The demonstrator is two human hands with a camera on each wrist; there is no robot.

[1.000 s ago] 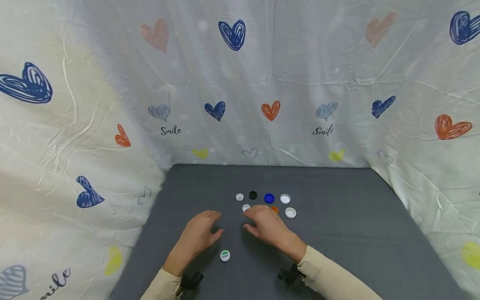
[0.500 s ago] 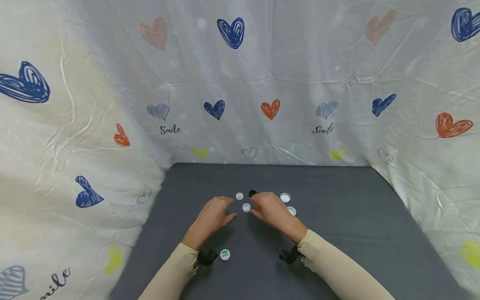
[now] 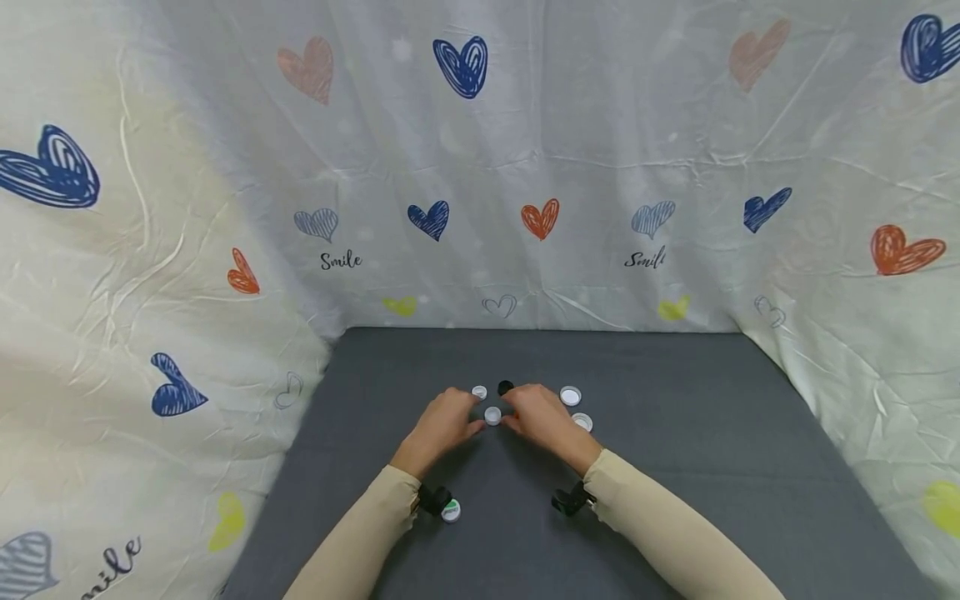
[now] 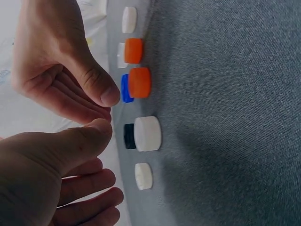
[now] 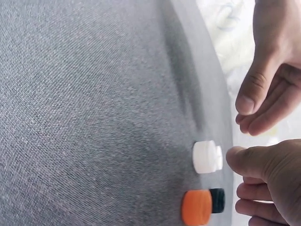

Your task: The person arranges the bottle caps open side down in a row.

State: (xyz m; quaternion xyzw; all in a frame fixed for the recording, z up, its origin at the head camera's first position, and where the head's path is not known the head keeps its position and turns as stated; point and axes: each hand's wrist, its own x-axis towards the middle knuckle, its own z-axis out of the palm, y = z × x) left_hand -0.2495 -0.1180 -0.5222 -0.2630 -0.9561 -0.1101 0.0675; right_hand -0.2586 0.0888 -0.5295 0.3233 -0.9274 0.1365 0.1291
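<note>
In the head view a small white cap [image 3: 492, 416] lies on the grey cloth between my two hands. Left of it my left hand [image 3: 438, 429] hovers with relaxed fingers, holding nothing. My right hand [image 3: 551, 423] is over the caps on the right, loosely bent, with nothing visible between thumb and fingers. It hides a blue cap [image 4: 126, 88] and most of two orange caps [image 4: 139, 82], which the left wrist view shows. Behind the hands lie another white cap [image 3: 479, 392] and a black cap [image 3: 506, 387].
Two white caps, one farther back [image 3: 570, 396] and one nearer [image 3: 582, 422], lie right of my right hand. A white cap with a green top [image 3: 452, 512] sits nearer me, partly covered by the left wrist camera [image 3: 434, 500]. A heart-print curtain [image 3: 540, 167] stands behind the table.
My left hand has moved forward and right, up to the white cap. My right hand has shifted slightly forward and right, covering the blue cap. The caps look unmoved.
</note>
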